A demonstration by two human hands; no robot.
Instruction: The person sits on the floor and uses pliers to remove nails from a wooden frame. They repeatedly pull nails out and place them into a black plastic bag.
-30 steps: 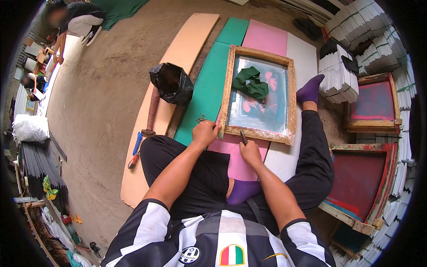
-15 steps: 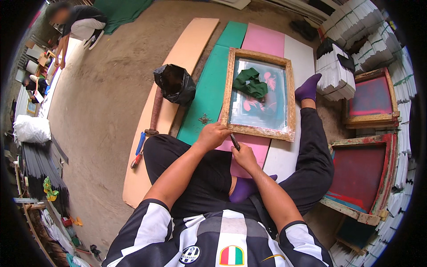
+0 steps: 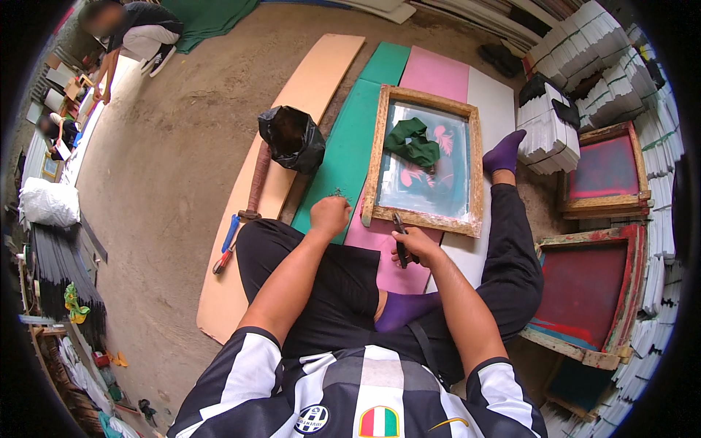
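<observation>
My right hand [image 3: 418,248] is closed around dark-handled pliers [image 3: 399,232], just below the near edge of a wooden screen-printing frame [image 3: 431,220]. My left hand [image 3: 330,216] is curled over the green board [image 3: 310,208], left of the frame's near left corner; whatever its fingers hold is hidden. Right beside its knuckles lies a small heap of thin dark bits [image 3: 339,193], perhaps staples. The frame lies flat, its mesh [image 3: 416,197] marked with pink leaf shapes. A crumpled dark green cloth [image 3: 413,143] rests on the mesh.
A hammer [image 3: 257,182] with a wrapped handle, a blue-handled tool [image 3: 231,232] and an open black plastic bag [image 3: 290,139] lie on the peach board [image 3: 310,82] at left. Other screen frames [image 3: 584,292] and stacked white sheets [image 3: 548,128] stand at right. A person [image 3: 150,33] crouches far left.
My left hand has left the frame's near left corner and moved left to the heap of bits. The pliers have come away from the frame edge and now point upward in my right hand.
</observation>
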